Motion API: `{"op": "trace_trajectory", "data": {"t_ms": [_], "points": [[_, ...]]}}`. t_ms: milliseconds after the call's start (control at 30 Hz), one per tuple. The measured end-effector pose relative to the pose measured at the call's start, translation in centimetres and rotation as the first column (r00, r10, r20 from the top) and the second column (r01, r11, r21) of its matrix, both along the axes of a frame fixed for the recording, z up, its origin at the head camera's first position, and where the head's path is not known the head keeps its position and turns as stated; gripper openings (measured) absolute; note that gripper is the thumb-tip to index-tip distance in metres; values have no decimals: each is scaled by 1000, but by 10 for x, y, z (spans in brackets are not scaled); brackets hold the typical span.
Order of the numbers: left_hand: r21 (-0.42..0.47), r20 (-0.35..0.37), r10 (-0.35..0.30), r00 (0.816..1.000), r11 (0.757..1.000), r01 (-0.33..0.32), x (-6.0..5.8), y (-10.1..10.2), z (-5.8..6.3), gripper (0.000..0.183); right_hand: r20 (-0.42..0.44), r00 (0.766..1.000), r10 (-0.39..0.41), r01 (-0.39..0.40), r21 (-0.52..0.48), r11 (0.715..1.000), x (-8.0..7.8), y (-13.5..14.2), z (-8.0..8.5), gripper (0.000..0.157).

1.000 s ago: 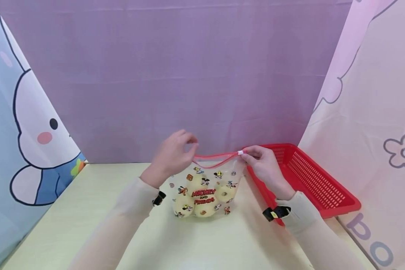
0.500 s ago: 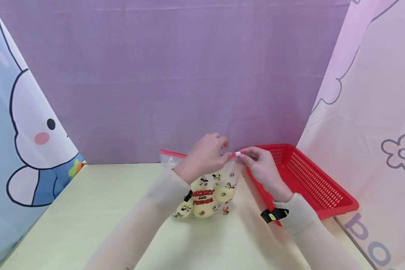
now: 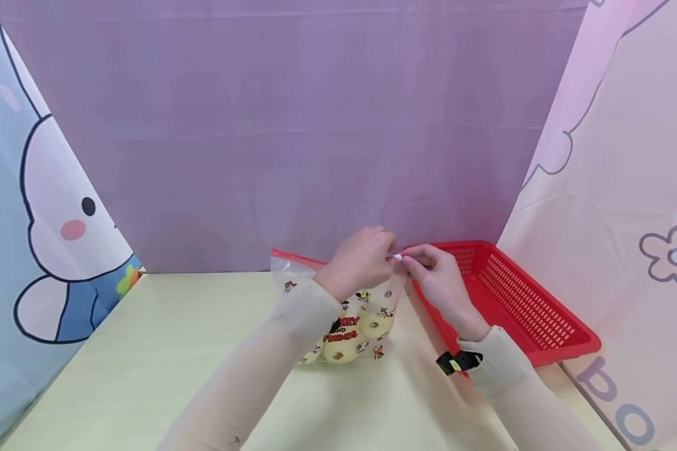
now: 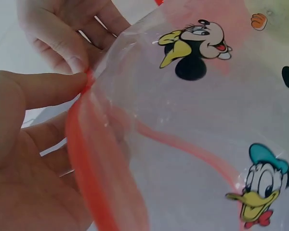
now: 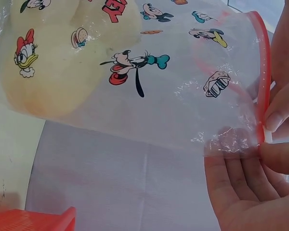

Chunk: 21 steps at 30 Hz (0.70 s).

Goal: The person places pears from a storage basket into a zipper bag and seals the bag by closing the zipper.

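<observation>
A clear slider zip bag (image 3: 338,338) with cartoon prints and a red zip edge stands upright on the table. Several pale yellow round objects are inside it; their kind is unclear through the plastic. My right hand (image 3: 440,285) pinches the bag's top right corner beside the white slider (image 3: 397,257). Right up against it, my left hand (image 3: 363,260) pinches the red zip edge at the slider, with the left thumb (image 4: 53,90) on it. In the left wrist view the zip edge (image 4: 82,149) bows apart below the thumb. My left forearm covers part of the bag's left side.
Behind and right of the bag is a red plastic basket (image 3: 541,300) with slotted walls, close to my right wrist. A purple cloth (image 3: 316,125) hangs at the table's (image 3: 146,376) back edge, with printed cloths at both sides.
My left hand has moved right along the bag's top, from its left part to the slider, and now pinches there. My right hand has kept its grip on the corner.
</observation>
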State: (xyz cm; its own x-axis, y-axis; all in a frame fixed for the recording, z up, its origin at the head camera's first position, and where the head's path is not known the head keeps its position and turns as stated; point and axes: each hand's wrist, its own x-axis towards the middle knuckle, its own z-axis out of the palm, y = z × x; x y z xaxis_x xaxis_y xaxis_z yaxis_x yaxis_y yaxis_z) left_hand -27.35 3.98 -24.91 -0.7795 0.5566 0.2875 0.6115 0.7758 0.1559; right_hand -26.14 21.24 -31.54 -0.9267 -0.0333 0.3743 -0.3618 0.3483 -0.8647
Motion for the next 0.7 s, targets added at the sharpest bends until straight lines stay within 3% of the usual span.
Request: {"op": "trace_trajectory", "data": {"t_ms": [233,500,700], "points": [[49,71,-5,997,999,2,-5,4,-3,9,-6,1000,-23,23,-34,999,1,-2,0,20],[54,85,-5,996,999,0,-4,6,-2,13,-9,1000,-20,20,-29,999,1,0,-1,18],[61,77,-46,996,997,41,-6,5,-3,7,-42,999,-15,12,-68,998,-1,-1,-2,15]]}}
